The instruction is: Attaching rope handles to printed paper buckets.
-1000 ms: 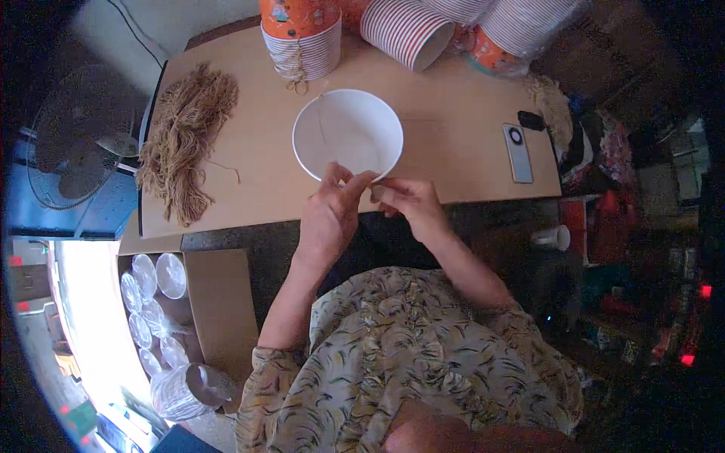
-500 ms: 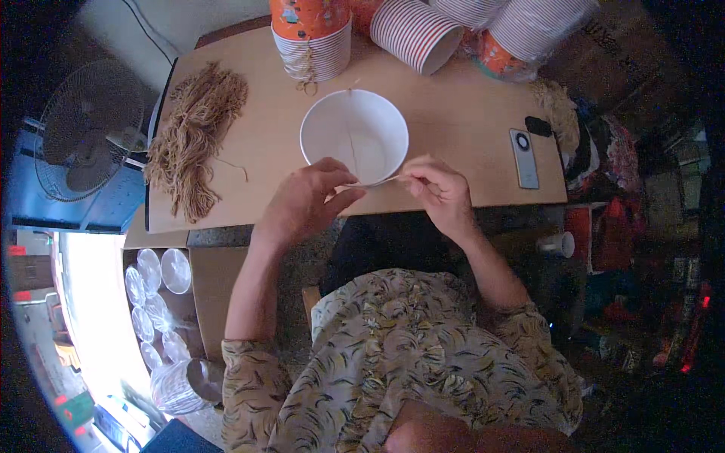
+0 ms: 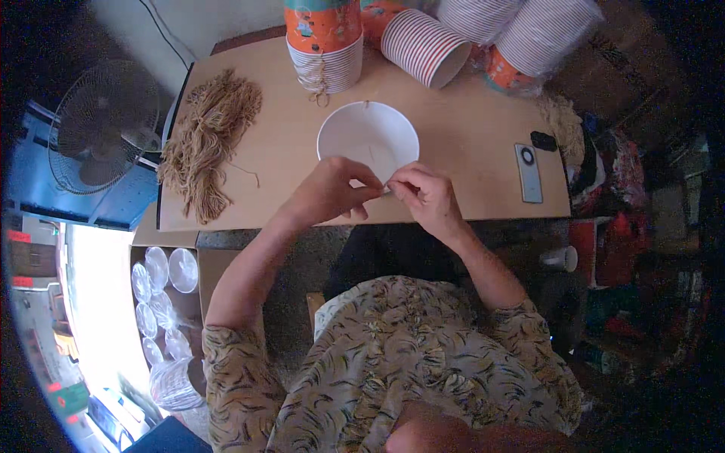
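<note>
At the table's near edge, left hand [image 3: 330, 190] and right hand [image 3: 425, 195] met fingertip to fingertip, pinched on the white paper bowl [image 3: 368, 139] rim — stringing looked mid-step, twine bundle [image 3: 205, 140] largely unused.

The tabletop [image 3: 468, 143] is light brown wood. On it sit a white paper bowl [image 3: 368, 138] in the middle, a bundle of tan strings [image 3: 205, 143] on the left, and stacks of striped paper cups [image 3: 430, 45] at the back. A small grey remote [image 3: 528, 172] lies on the right side.
</note>
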`<state>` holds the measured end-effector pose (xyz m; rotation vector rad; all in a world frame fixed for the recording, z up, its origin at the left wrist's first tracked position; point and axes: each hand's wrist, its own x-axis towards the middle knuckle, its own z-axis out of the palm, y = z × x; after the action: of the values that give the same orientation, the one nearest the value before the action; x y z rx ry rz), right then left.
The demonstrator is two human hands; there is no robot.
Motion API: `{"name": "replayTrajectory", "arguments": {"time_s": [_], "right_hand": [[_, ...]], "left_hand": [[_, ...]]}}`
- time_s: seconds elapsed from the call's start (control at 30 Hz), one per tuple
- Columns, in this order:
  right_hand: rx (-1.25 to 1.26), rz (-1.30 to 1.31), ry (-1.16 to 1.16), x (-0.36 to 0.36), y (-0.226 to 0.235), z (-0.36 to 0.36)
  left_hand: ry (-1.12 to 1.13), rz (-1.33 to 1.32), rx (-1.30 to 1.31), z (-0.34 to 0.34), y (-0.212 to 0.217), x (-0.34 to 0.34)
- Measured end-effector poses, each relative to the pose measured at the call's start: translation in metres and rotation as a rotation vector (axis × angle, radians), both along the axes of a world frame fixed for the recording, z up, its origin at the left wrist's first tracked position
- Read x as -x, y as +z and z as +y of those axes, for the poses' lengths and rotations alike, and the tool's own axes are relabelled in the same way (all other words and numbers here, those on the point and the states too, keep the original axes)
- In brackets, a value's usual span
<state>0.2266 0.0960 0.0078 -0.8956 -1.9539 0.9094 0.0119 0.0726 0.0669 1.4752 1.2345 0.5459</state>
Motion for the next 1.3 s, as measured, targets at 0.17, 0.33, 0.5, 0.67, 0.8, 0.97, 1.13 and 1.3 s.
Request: {"name": "replayTrajectory", "arguments": {"time_s": [0.17, 0.33, 0.5, 0.67, 0.8, 0.97, 1.13, 1.3], "right_hand": [[-0.007, -0.036, -0.04, 0.0, 0.002, 0.0], [-0.285, -0.153, -0.008, -0.004, 0.022, -0.005], [-0.385, -0.192, 0.11, 0.002, 0.036, -0.015], [-0.393, -0.169, 0.147, 0.003, 0.06, -0.011], [-0.201, -0.082, 0.196, 0.003, 0.065, 0.012], [0.103, -0.081, 0.339, 0.001, 0.067, 0.034], [0.349, -0.165, 0.391, 0.001, 0.078, 0.039], [0.195, -0.173, 0.309, -0.009, 0.071, 0.047]], "left_hand": [[0.108, -0.055, -0.026, 0.002, -0.004, 0.002], [0.139, -0.216, -0.067, 0.007, -0.011, 0.007], [0.263, -0.594, 0.122, 0.008, -0.03, -0.004], [0.222, -0.539, 0.051, 0.003, -0.027, -0.009], [0.137, -0.437, 0.012, -0.003, -0.016, -0.011], [0.047, -0.425, 0.122, -0.002, 0.0, -0.005], [-0.01, -0.509, 0.079, 0.004, -0.015, -0.003], [-0.016, -0.703, 0.122, 0.006, -0.037, -0.002]]}}
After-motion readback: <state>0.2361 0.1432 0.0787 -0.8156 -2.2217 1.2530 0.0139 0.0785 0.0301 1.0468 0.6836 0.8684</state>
